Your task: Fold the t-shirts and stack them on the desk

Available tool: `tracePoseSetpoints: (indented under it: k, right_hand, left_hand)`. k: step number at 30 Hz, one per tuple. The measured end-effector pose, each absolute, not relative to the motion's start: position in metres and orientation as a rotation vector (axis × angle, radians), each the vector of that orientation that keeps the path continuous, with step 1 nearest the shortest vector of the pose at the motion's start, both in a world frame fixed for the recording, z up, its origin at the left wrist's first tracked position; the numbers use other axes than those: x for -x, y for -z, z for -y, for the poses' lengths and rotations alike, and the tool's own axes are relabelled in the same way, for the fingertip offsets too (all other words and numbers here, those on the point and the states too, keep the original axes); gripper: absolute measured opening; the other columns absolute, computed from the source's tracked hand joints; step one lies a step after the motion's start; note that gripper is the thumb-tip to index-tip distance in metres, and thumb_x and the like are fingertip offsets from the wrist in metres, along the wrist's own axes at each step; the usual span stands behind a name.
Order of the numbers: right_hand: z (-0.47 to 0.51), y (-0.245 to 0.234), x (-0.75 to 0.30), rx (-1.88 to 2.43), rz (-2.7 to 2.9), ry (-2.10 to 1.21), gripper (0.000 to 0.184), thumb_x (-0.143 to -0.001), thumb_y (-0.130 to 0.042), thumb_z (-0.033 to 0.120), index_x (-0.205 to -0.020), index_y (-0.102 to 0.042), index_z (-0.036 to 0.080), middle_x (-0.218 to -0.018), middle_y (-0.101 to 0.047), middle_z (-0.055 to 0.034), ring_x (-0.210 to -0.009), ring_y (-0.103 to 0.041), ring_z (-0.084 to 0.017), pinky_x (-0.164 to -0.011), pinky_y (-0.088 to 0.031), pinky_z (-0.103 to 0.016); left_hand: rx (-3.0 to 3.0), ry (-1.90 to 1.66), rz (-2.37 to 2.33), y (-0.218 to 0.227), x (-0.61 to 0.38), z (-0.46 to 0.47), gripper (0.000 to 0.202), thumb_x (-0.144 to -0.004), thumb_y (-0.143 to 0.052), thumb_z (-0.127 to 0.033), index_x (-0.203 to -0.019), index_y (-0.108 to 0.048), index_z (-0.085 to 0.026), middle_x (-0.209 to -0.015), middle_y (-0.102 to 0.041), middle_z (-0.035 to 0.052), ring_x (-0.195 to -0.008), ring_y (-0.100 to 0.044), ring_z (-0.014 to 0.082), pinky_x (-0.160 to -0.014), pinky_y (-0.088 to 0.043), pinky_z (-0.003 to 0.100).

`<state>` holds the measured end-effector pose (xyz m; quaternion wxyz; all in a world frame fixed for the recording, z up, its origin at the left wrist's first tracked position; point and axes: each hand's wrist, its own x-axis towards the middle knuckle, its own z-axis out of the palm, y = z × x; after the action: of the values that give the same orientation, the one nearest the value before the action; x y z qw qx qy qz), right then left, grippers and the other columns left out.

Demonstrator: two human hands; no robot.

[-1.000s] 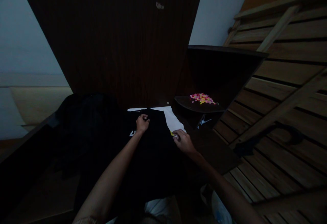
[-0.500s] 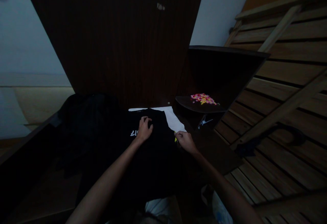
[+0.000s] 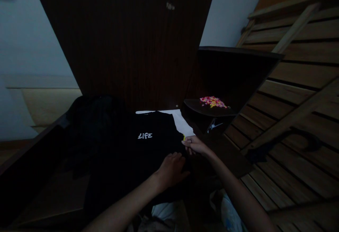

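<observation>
A black shirt [image 3: 148, 147] with the white word LIFE lies spread on a dark surface in front of me. My left hand [image 3: 171, 168] rests flat on the shirt near its right side, fingers stretched out. My right hand [image 3: 194, 144] pinches the shirt's right edge, beside a white cloth [image 3: 182, 125] that lies under the shirt. A small yellow bit shows at the pinched edge.
A dark wooden panel [image 3: 127, 41] stands upright behind the shirt. A heap of dark clothes [image 3: 92, 119] lies to the left. On a small dark shelf [image 3: 209, 109] to the right sits a pile of pink and yellow bits [image 3: 213, 101]. Wooden slats [image 3: 291, 101] fill the right side.
My left hand has slid from near the shirt's collar down and right, uncovering the word LIFE. My right hand stays pinched at the shirt's right edge.
</observation>
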<state>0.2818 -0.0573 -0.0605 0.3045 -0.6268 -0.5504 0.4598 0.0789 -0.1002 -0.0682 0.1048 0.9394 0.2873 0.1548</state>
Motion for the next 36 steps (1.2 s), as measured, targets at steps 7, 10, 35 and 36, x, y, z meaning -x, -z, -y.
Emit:
tracePoseSetpoints:
  k: [7,10,35,36]
  right_hand:
    - [0.055,0.062,-0.291,1.636,1.434,-1.201,0.03,-0.077,-0.064,0.039,-0.061,-0.049,0.018,-0.049,-0.058,0.0039,-0.034,-0.049,-0.006,-0.032,-0.031,-0.016]
    - [0.055,0.06,-0.291,1.652,1.462,-1.175,0.026,-0.08,-0.06,0.031,-0.06,-0.047,0.019,-0.044,-0.053,0.0056,-0.033,-0.046,-0.006,-0.032,-0.03,-0.015]
    - [0.056,0.066,-0.291,1.689,1.297,-1.248,0.013,-0.072,-0.061,0.029,-0.07,-0.052,0.019,-0.045,-0.057,0.0061,-0.032,-0.045,-0.007,-0.031,-0.031,-0.016]
    - [0.057,0.066,-0.29,1.677,1.284,-1.244,0.017,-0.071,-0.064,0.032,-0.071,-0.052,0.019,-0.049,-0.06,0.0048,-0.033,-0.046,-0.006,-0.031,-0.031,-0.016]
  left_hand:
    - [-2.749,-0.376,-0.889,0.083,-0.084,0.102,0.016,-0.097,-0.044,-0.017,-0.104,-0.058,-0.018,-0.108,-0.064,0.0091,-0.103,-0.06,0.0215,-0.095,-0.045,0.037]
    - [-2.761,-0.375,-0.891,0.077,-0.081,0.105,0.017,-0.097,-0.043,-0.018,-0.102,-0.059,-0.018,-0.108,-0.064,0.0096,-0.104,-0.06,0.0219,-0.096,-0.044,0.037]
    - [-2.66,-0.474,-1.009,0.073,-0.127,0.116,0.016,-0.09,-0.047,-0.018,-0.096,-0.062,-0.015,-0.098,-0.067,0.0129,-0.098,-0.062,0.0257,-0.089,-0.046,0.04]
    - [-2.687,-0.471,-0.983,0.075,-0.127,0.117,0.016,-0.09,-0.047,-0.017,-0.096,-0.062,-0.015,-0.098,-0.067,0.013,-0.099,-0.061,0.0259,-0.089,-0.046,0.04]
